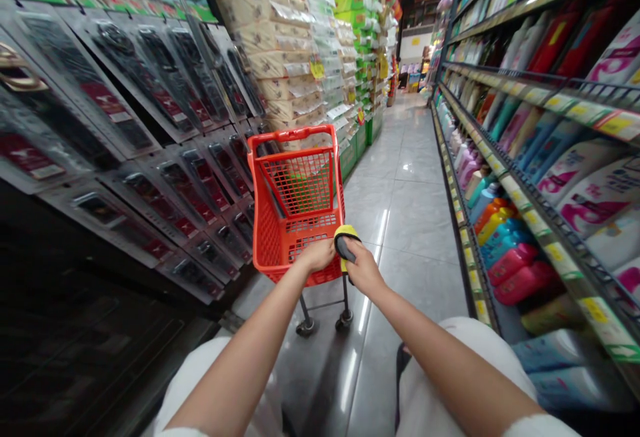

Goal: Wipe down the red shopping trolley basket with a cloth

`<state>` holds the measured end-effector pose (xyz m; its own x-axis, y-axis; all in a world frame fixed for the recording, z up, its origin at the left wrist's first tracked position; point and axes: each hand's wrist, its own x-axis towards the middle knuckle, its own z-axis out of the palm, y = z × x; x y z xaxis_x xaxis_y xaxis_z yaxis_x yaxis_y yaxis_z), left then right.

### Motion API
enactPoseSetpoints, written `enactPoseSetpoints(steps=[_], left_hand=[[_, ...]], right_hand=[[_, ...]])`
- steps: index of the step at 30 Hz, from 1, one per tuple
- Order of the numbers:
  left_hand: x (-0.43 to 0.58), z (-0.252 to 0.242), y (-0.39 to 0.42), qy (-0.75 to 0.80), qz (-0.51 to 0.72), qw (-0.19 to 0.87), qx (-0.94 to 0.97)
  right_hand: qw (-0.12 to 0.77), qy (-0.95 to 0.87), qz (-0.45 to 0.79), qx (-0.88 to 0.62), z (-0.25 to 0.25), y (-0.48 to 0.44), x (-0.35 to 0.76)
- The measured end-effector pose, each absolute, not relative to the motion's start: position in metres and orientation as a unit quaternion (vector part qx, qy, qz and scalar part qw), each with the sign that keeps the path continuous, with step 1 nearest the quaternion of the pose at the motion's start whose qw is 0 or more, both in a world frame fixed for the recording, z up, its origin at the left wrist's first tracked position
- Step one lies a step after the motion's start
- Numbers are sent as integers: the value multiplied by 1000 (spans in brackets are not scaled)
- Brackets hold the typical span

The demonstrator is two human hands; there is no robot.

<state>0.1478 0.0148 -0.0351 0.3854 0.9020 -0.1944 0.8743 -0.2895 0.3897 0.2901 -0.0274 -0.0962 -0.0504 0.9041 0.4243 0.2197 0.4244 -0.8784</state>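
Note:
A red plastic shopping cart (pixel 299 224) with grid walls and dark wheels stands in front of me, its basket showing no goods. My right hand (pixel 364 267) is closed around a rounded yellow and dark grey item (pixel 346 242) at the cart's near right corner. The item's exact kind is unclear, and a yellow part of it hangs below. Just left of it, my left hand (pixel 319 255) is closed in front of the cart's near rim. Its fingertips are hidden, so I cannot tell whether it grips the item or something else.
On the left hangs a rack of packaged belts (pixel 165 84). Behind it rise stacked tissue packs (pixel 280 37) and green packages (pixel 353 20). Shelves of bottles (pixel 515 244) line the right side. A grey tiled floor (pixel 405 190) runs between them.

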Motion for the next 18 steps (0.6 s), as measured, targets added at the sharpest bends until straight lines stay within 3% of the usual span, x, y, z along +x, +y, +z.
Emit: enactPoseSetpoints(steps=[7, 18], left_hand=[[166, -29, -5, 583, 3, 189, 790], [178, -25, -1, 589, 7, 204, 782]], right_hand=[[511, -677, 263, -461, -82, 34, 307], [469, -727, 281, -415, -86, -28, 331]])
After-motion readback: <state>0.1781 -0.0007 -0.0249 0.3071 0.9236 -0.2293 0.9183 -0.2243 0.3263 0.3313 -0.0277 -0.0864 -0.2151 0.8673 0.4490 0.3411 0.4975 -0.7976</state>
